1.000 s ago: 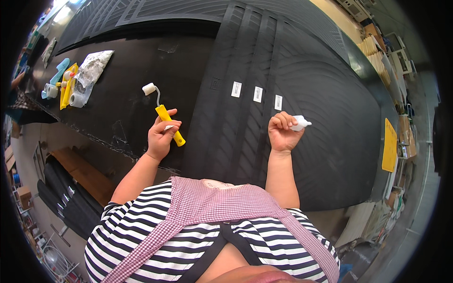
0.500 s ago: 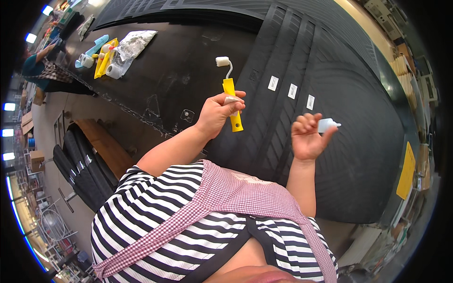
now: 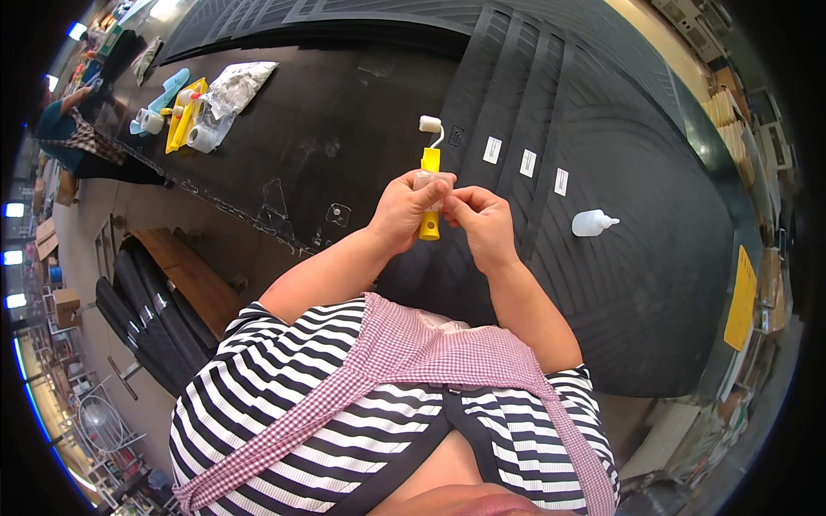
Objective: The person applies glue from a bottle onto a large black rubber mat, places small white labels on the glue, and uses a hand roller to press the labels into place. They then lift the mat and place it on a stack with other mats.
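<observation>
A small roller with a white head and a yellow handle (image 3: 428, 160) points away from me in my left hand (image 3: 403, 211). That hand is closed around the handle, with a small pale, flat piece (image 3: 428, 179) under its thumb. My right hand (image 3: 483, 225) is beside it, thumb and fingers pinched together at the pale piece's edge; what lies between the fingertips is hidden. To the right, a white squeeze bottle with a pointed tip (image 3: 590, 224) lies on the black ribbed panel (image 3: 637, 284). Three white labels (image 3: 527, 163) run in a slanting row across the panel.
At the far left of the dark table (image 3: 344, 103) are a silver plastic bag (image 3: 241, 86), tape rolls (image 3: 202, 138) and a yellow packet (image 3: 179, 129). Black padded pieces (image 3: 151, 301) stand below its left edge. A co-worker (image 3: 73, 138) stands farther left.
My right hand has moved left, away from the bottle, and now meets my left hand at the pale piece. The roller has become more upright, its head shifting slightly right.
</observation>
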`<action>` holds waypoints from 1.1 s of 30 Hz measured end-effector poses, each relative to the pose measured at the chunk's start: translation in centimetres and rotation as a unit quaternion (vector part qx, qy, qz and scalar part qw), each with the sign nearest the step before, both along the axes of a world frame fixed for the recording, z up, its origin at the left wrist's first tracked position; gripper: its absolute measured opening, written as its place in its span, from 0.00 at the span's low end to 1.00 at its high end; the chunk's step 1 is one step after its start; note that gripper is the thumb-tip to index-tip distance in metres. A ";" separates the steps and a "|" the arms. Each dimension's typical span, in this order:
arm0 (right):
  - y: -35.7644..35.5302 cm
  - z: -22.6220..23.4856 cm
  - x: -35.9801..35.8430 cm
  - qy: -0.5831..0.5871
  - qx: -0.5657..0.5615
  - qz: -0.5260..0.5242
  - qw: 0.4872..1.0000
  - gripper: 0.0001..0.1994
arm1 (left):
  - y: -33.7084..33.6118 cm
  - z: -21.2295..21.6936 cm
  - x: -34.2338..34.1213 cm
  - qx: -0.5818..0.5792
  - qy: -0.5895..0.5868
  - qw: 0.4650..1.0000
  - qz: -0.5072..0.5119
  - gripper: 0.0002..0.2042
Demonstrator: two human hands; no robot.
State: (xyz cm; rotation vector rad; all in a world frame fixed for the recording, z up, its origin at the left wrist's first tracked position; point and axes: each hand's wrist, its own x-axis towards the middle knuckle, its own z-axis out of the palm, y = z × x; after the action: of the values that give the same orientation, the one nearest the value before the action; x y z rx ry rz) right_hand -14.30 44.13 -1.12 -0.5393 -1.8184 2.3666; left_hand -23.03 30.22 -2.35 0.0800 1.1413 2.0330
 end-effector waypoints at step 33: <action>1.4 -0.3 -1.0 -0.061 -0.030 -0.012 0.998 0.07 | 1.1 -1.8 -0.4 0.020 -0.038 0.999 0.010 0.24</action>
State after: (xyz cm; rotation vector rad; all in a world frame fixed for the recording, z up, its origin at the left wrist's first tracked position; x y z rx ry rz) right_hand -15.29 45.54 -1.45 -0.7218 -1.7816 2.4303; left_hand -23.40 31.28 -4.10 0.0102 1.0591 2.0590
